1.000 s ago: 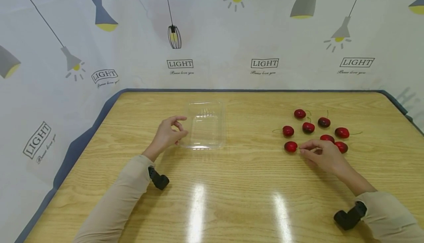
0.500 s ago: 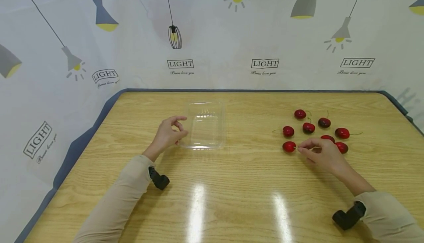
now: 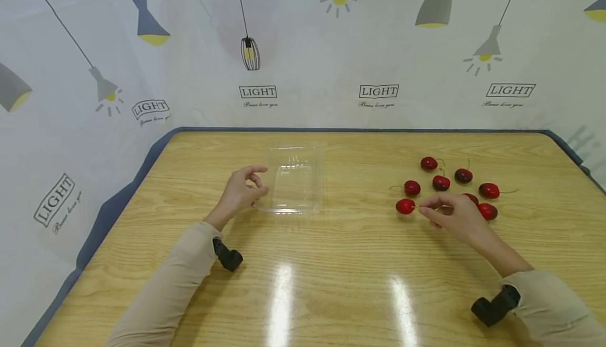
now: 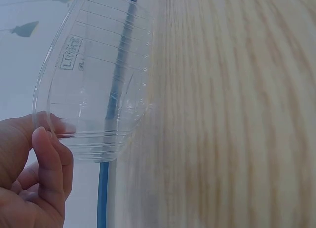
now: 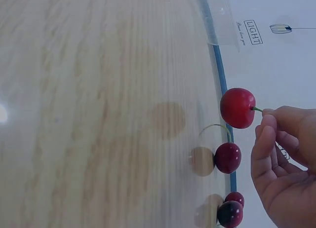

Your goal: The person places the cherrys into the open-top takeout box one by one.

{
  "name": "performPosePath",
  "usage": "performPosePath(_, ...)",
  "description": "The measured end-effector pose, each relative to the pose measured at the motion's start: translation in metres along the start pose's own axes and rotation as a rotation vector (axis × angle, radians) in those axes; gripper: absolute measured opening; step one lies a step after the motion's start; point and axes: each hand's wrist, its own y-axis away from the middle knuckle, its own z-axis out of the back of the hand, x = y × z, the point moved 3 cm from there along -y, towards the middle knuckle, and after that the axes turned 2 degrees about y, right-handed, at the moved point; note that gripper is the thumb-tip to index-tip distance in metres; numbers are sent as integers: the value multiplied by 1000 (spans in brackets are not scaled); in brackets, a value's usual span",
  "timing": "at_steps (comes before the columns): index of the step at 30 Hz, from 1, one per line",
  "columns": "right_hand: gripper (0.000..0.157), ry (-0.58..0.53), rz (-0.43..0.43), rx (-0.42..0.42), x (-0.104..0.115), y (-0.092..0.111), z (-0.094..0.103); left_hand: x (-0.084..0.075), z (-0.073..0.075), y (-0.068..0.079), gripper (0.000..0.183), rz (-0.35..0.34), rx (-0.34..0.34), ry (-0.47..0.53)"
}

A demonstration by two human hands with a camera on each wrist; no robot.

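Observation:
Between thumb and fingertip, my right hand (image 3: 456, 218) pinches the green stem of a red cherry (image 3: 404, 206). In the right wrist view that cherry (image 5: 238, 108) hangs above the table, apart from its reflection. Several other dark red cherries, among them one with a curved stem (image 3: 412, 187), lie loosely grouped beyond and beside this hand, which partly covers one of them (image 3: 471, 198). On the left, a clear plastic container (image 3: 295, 179) stands on the table. My left hand (image 3: 241, 189) pinches its near-left rim, seen closely in the left wrist view (image 4: 44, 164).
The wooden table (image 3: 350, 252) has a blue edge at the back and left. Behind it hangs a white cloth (image 3: 312, 68) printed with lamps. Bare tabletop lies between the container and the cherries.
My right hand has moved slightly left and up, carrying the cherry by its stem off the table. The left hand and the container have stayed where they were.

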Motion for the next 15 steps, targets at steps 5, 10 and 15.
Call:
performPosePath(5, 27, -20, 12, 18, 8, -3, 0, 0, 0, 1, 47, 6, -5, 1)
performPosePath(10, 25, -27, 26, 19, 15, -6, -1, 0, 0, 1, 47, 10, -7, 6)
performPosePath(15, 22, -35, 51, 33, 24, -11, -1, 0, 0, 0, 46, 16, -8, 12)
